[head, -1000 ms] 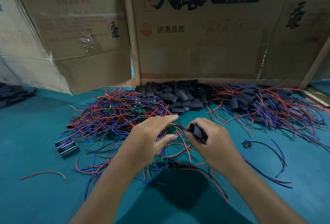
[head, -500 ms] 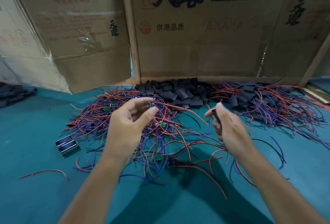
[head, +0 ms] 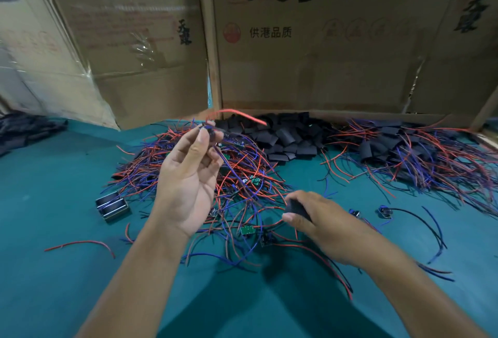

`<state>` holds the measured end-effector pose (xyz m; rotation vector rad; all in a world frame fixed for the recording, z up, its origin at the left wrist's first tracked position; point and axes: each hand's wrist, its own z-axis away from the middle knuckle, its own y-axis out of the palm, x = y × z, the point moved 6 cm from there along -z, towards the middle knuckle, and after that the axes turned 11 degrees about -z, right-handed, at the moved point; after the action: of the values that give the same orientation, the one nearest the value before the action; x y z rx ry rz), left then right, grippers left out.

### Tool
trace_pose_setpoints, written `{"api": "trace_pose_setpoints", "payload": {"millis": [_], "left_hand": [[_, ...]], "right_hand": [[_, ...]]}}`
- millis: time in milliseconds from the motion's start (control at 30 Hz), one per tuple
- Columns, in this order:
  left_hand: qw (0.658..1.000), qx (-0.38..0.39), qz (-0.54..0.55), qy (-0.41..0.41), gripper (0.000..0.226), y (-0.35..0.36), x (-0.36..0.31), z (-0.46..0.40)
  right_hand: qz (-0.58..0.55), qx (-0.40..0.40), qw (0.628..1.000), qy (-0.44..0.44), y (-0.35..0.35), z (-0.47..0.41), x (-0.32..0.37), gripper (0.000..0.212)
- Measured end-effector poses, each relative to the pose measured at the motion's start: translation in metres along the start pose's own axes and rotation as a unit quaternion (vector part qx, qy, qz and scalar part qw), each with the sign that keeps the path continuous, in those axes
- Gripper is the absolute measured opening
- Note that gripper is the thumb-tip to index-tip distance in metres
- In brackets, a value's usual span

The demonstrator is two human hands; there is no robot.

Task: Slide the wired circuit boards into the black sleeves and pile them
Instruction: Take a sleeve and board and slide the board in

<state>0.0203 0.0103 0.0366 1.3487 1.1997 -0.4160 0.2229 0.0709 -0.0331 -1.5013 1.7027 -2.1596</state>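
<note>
On a teal counter (head: pixel 54 283), a small metal part (head: pixel 111 205) lies at the left, beside a tangle of red and blue wired circuit boards (head: pixel 229 176). The left hand (head: pixel 188 184) is raised over that tangle, thumb and fingertips pinching a small wired piece whose red wire (head: pixel 237 114) arcs up and to the right; the piece itself is too blurred to make out. Low and near, the right hand (head: pixel 320 224) curls round a black sleeve (head: pixel 296 207) just above the wires. Loose black sleeves (head: pixel 283 135) are heaped at the far centre against cardboard boxes (head: pixel 323 54). A pile of sleeved boards (head: pixel 409 149) with trailing wires lies at the far right.
</note>
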Motion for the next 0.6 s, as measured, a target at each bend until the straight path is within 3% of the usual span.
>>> {"api": "trace_pose_setpoints", "payload": {"millis": [233, 467, 600], "left_hand": [[0.999, -0.027, 0.044, -0.007, 0.024, -0.004, -0.003, -0.002], [0.995, -0.025, 0.087, -0.033, 0.019, -0.005, -0.002, -0.004], [0.993, -0.011, 0.107, -0.046, 0.026, -0.002, 0.001, -0.004]], "right_hand": [[-0.04, 0.01, 0.996, -0.084, 0.008, 0.005, 0.023, 0.029], [-0.257, 0.052, 0.959, -0.105, 0.019, 0.006, 0.028, 0.03], [-0.283, 0.053, 0.951, -0.11, 0.022, 0.005, 0.032, 0.032]]}}
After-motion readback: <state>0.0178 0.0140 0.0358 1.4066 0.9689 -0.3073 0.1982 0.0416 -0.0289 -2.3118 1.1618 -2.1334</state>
